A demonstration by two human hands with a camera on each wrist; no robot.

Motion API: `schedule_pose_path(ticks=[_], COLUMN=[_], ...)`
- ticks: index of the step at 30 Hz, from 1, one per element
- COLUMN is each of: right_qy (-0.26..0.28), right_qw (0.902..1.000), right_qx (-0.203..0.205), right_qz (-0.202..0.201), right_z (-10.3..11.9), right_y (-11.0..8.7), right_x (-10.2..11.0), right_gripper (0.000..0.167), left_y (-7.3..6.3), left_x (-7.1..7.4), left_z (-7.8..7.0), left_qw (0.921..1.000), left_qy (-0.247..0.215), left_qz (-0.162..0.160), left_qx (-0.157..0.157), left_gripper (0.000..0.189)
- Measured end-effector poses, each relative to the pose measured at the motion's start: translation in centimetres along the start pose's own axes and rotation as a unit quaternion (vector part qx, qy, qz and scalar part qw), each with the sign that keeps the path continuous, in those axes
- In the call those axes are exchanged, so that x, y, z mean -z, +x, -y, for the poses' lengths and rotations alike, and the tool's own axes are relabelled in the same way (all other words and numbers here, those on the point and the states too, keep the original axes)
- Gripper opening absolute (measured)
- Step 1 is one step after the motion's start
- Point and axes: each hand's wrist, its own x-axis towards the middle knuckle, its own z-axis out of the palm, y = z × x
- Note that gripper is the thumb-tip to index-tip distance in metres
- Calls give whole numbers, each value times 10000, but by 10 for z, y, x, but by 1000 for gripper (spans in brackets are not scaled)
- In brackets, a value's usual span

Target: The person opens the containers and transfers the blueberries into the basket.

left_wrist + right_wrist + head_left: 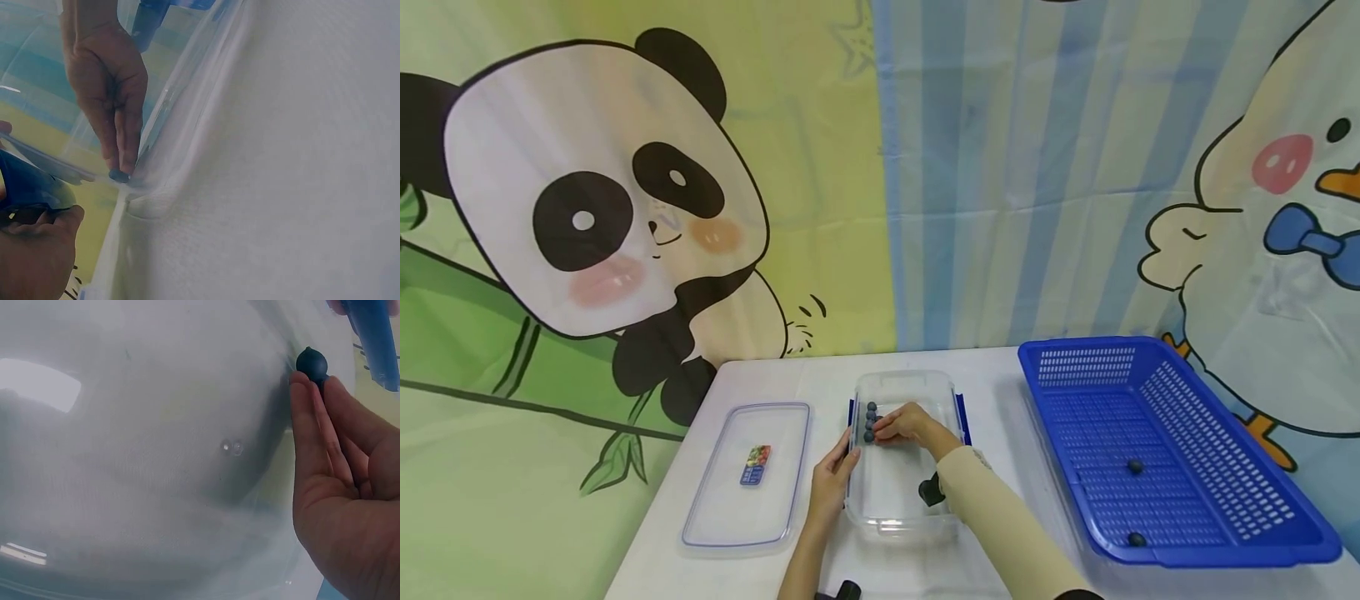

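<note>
A clear plastic box [898, 492] with blue side clips stands on the table. Inside, several small dark blue balls [871, 414] line up along its left wall. My right hand [910, 423] reaches into the box, its fingertips pinching a dark blue ball, partly hidden by the fingers. In the right wrist view, a ball [311, 362] with a small tip shows just beyond these fingertips. At the box's left side, my left hand [833, 477] grips the wall by the blue clip [28, 181].
Left of the box lies a clear lid [718, 508] with a blue rim and a coloured label [756, 465]. On the right stands a blue perforated basket [1075, 492] holding two dark balls [1136, 467]. A printed curtain [955, 183] hangs behind the table.
</note>
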Motion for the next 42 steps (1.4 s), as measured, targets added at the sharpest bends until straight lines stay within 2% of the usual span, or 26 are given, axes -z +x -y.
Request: schedule_pose_path(ticks=[3, 8, 17, 25, 30, 32, 37, 42], right_qy=[-70, -128, -94, -103, 164, 253, 409, 289], right_qw=[9999, 9995, 9974, 9962, 9941, 9929, 9878, 9834], right_qx=[-58, -55, -127, -102, -228, -233, -10, 205], right_qz=[81, 298, 708, 857, 1047, 1139, 1503, 1782], right_z=[-2, -2, -1, 6, 11, 16, 39, 61], right_y=[0, -1, -2, -8, -11, -13, -24, -42], right_x=[0, -2, -3, 4, 24, 33, 61, 98], right_gripper=[23, 23, 22, 24, 28, 29, 31, 33], left_y=[-1, -2, -1, 0, -1, -3, -3, 1], left_x=[-1, -1, 1, 1, 0, -1, -2, 2], left_z=[-2, -3, -3, 1, 2, -3, -4, 6], left_qw=[10000, 9999, 10000, 10000, 9999, 9999, 9998, 9999], left_qy=[-23, -92, 63, 47, 80, 137, 206, 96], left_qz=[-9, -32, 36, -2, -68, -71, -68, -113], left_qx=[82, 42, 43, 48, -78, -76, -15, -10], left_gripper=[48, 49, 49, 47, 50, 50, 47, 47])
